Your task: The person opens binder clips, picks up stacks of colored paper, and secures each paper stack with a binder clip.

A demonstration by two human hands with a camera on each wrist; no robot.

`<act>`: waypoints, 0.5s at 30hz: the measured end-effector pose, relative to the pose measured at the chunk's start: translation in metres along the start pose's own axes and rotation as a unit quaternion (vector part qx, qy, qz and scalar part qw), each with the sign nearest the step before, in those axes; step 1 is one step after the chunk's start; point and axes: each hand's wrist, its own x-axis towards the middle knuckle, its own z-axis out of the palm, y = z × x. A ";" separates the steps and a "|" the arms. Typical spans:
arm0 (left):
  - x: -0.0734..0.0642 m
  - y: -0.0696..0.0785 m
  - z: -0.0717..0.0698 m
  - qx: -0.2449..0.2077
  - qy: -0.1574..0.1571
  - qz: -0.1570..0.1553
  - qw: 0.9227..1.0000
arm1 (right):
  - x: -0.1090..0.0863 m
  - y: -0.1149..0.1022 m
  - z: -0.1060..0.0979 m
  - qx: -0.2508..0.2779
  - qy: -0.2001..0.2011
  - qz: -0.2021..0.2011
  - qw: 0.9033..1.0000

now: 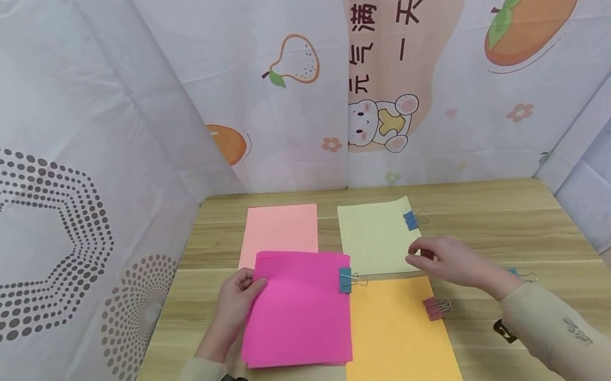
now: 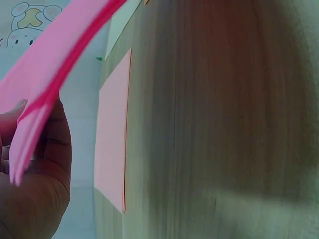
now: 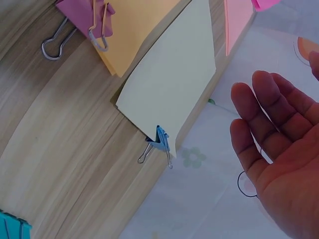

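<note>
My left hand [image 1: 237, 303] pinches the left edge of a stack of magenta paper [image 1: 298, 309], thumb on top. The stack is raised off the table and carries a teal binder clip [image 1: 345, 280] on its right edge. In the left wrist view the lifted magenta sheets [image 2: 45, 84] bend between thumb and fingers. My right hand [image 1: 449, 260] hovers near the lower right corner of the pale yellow paper [image 1: 378, 239]. In the right wrist view its fingers [image 3: 249, 107] are loosely bent and hold nothing. A blue binder clip [image 1: 411, 220] grips the pale yellow paper's right edge.
Orange-yellow paper [image 1: 400, 342] with a mauve binder clip [image 1: 433, 309] lies at the front. Light pink paper [image 1: 282, 230], without a visible clip, is partly covered by the magenta stack. A teal clip [image 3: 14, 226] and a black clip [image 1: 505, 331] lie by my right arm.
</note>
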 end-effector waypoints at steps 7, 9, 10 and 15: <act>0.002 -0.006 -0.004 0.013 0.006 -0.029 0.999 | -0.004 0.007 -0.002 -0.014 0.008 0.005 1.000; 0.003 -0.007 -0.005 0.013 0.005 -0.032 0.999 | -0.005 0.009 -0.002 -0.015 0.008 0.006 1.000; 0.003 -0.008 -0.006 0.012 0.004 -0.031 0.999 | -0.005 0.010 -0.002 -0.014 0.009 0.007 1.000; 0.004 -0.012 -0.009 0.006 -0.005 -0.028 1.000 | -0.008 0.014 -0.002 -0.010 0.012 0.012 1.000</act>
